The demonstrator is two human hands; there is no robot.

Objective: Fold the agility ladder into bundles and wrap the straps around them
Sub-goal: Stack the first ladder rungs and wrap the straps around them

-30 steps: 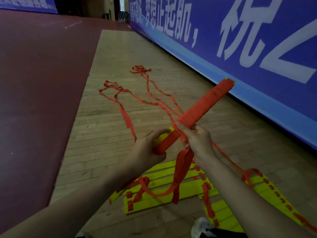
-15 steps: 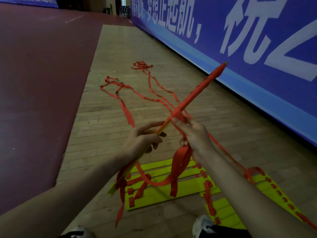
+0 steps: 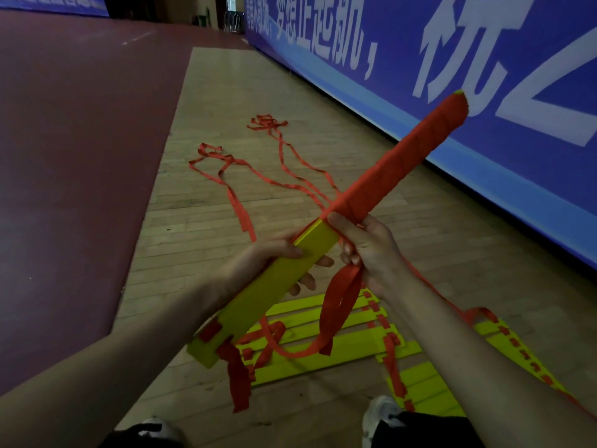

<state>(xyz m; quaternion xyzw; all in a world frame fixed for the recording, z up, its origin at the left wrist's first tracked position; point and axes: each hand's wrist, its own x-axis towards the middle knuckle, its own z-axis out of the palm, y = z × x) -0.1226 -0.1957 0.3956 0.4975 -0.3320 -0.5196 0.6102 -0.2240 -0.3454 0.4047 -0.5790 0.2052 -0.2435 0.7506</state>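
**Half-wrapped ladder bundle held over the wooden floor**

A blue banner (image 3: 484, 150) with large white characters filled the view from 12 to 3 o'clock. Maroon flooring (image 3: 80, 156) covered the 9 to 11 o'clock side, and a strip of wooden floor (image 3: 226, 92) ran between the two towards 12 o'clock.

The agility ladder bundle (image 3: 310, 244) was held above the floor at the centre, slanting from 7 o'clock up to 1 o'clock. Its far half was wound in red webbing and its near half was bare yellow, with red tabs at the 7 o'clock end.

Unfolded yellow ladder rungs (image 3: 339, 354) lay flat on the floor from 6 to 5 o'clock, beneath the forearms. Loose straps (image 3: 239, 163) trailed in tangled loops over the floor at 11 to 12 o'clock, running back towards the bundle.

The left hand (image 3: 258, 270) gripped the bare yellow part, thumb on top and fingers (image 3: 310, 281) curled underneath. The right hand (image 3: 371, 250) sat just beyond it at the edge of the wrap, thumb pressed on the bundle and fingers (image 3: 350, 257) pinched narrow on a red strap (image 3: 339, 302) that hung down in a loop towards 6 o'clock.

Two shoes (image 3: 381, 412) showed at the bottom edge, at 6 and 7 o'clock.
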